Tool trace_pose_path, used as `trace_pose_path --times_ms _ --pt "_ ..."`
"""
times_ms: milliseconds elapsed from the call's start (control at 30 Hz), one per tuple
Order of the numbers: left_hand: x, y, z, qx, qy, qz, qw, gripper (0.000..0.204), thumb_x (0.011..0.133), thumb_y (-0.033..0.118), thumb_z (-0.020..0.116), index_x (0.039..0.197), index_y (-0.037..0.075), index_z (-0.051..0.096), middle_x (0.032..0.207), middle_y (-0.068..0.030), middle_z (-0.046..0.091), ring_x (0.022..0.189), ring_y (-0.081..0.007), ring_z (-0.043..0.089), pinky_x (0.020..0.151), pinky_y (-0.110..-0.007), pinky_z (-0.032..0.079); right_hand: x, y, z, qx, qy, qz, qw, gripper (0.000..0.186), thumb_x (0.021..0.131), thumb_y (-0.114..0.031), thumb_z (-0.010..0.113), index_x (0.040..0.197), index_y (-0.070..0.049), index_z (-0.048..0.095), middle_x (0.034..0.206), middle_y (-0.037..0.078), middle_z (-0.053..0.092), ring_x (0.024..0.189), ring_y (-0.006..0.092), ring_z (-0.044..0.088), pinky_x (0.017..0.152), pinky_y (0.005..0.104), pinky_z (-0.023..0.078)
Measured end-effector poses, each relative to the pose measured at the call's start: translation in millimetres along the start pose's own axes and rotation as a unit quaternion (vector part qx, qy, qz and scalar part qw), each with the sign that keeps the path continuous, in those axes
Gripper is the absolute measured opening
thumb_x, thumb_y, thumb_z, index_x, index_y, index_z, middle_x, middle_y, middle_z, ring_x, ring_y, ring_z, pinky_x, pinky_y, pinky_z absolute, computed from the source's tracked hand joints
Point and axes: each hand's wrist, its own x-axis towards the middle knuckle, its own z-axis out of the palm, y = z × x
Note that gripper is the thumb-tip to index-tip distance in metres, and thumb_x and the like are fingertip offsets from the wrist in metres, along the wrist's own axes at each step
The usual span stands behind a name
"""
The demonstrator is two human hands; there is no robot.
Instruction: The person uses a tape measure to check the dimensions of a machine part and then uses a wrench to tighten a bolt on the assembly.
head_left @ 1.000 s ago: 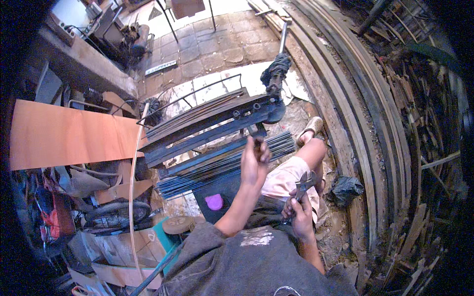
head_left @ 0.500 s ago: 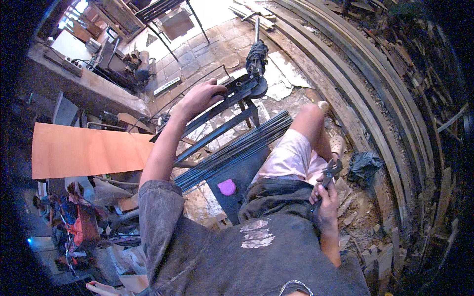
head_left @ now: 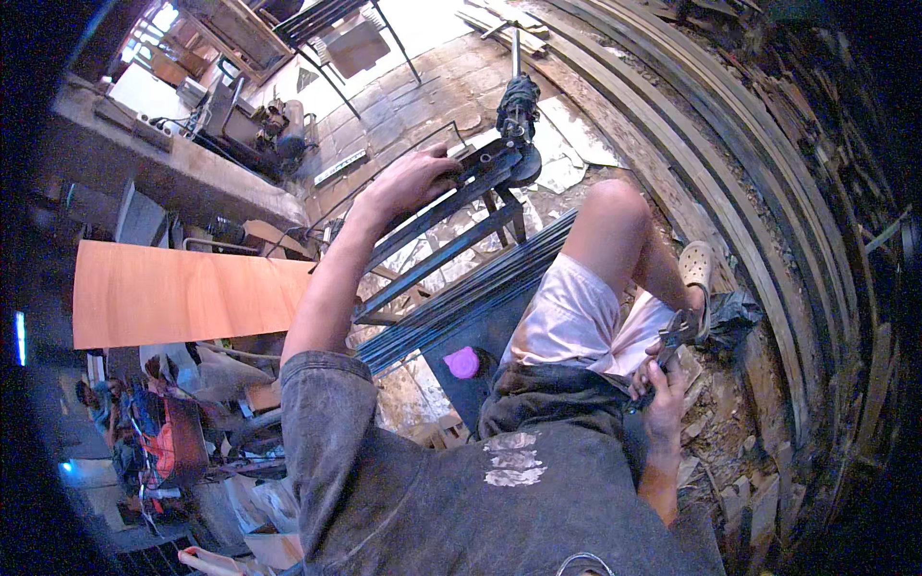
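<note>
My left hand (head_left: 413, 180) lies over a black metal frame (head_left: 437, 216), its fingers bent down around the top bar near a dark, wrapped joint (head_left: 519, 104) with an upright rod. My right hand (head_left: 663, 392) is closed on dark pliers (head_left: 680, 329), jaws pointing up, beside my bent leg. Between the frame and my lap lies a bundle of thin dark metal rods (head_left: 471, 298). A round purple object (head_left: 462, 363) rests on a dark flat surface next to the rods. What lies under my left fingers is partly hidden.
An orange-brown wooden sheet (head_left: 182, 296) sticks out at left. Long timber planks (head_left: 730, 173) curve along the right, by a black plastic bag (head_left: 735, 317). Wood scraps litter the ground. A person (head_left: 113, 418) is far left. Machinery (head_left: 279, 125) stands behind a low wall.
My raised knee and shoe have come further into view as the view shifted. Both hands keep their holds; the left fingers lie slightly further along the bar.
</note>
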Motion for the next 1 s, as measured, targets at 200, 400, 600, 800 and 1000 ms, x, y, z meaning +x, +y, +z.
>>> trace_pose_path --times_ms 200,400,600,800,1000 --pt "7.5 -1.9 -7.2 0.016 -0.060 0.014 0.998 0.019 0.085 0.019 0.060 0.101 0.009 0.064 0.095 -0.0166 0.056 0.093 -0.0351 0.058 0.079 -0.043 0.047 6.4 9.3 -1.6 -0.003 0.018 0.046 0.999 0.022 0.091 -0.016 0.053 0.111 -0.008 0.048 0.069 -0.001 0.041 0.058 0.0088 0.041 0.050 0.0246 0.039" --pt "19.4 11.2 -20.7 0.139 -0.140 0.042 0.979 0.022 0.086 0.018 0.053 0.104 0.009 0.063 0.103 -0.0170 0.053 0.103 -0.0331 0.054 0.085 -0.042 0.045 26.0 11.1 -7.8 0.008 0.010 0.040 0.999 0.018 0.093 -0.013 0.051 0.110 -0.006 0.049 0.069 -0.001 0.045 0.056 0.0094 0.044 0.049 0.0254 0.039" --pt "7.6 -0.7 -12.0 0.137 -0.134 0.059 0.980 0.024 0.084 0.014 0.053 0.105 0.006 0.062 0.111 -0.0158 0.053 0.106 -0.0333 0.052 0.092 -0.040 0.044 43.4 -4.8 5.8 -0.057 -0.006 0.075 0.996 0.021 0.094 -0.015 0.051 0.111 -0.004 0.050 0.072 0.001 0.048 0.058 0.0094 0.046 0.052 0.0253 0.041" --pt "-5.7 5.1 -23.6 0.115 -0.136 0.039 0.983 0.022 0.086 0.015 0.052 0.100 0.002 0.062 0.111 -0.0172 0.051 0.108 -0.0315 0.051 0.091 -0.038 0.044 76.5 -13.6 65.0 -0.554 -0.251 -0.079 0.790 0.026 0.090 -0.017 0.053 0.109 0.001 0.056 0.094 0.023 0.065 0.086 0.0376 0.064 0.075 0.0464 0.050" --pt "-9.5 -0.6 -14.8 0.081 -0.106 0.007 0.991 0.026 0.086 0.021 0.058 0.101 0.000 0.062 0.109 -0.0174 0.050 0.108 -0.0320 0.050 0.091 -0.039 0.044 120.7 77.8 179.6 -0.632 -0.442 -0.285 0.569 0.022 0.084 -0.015 0.050 0.100 -0.005 0.061 0.090 0.013 0.067 0.098 0.0285 0.063 0.090 0.0491 0.044"
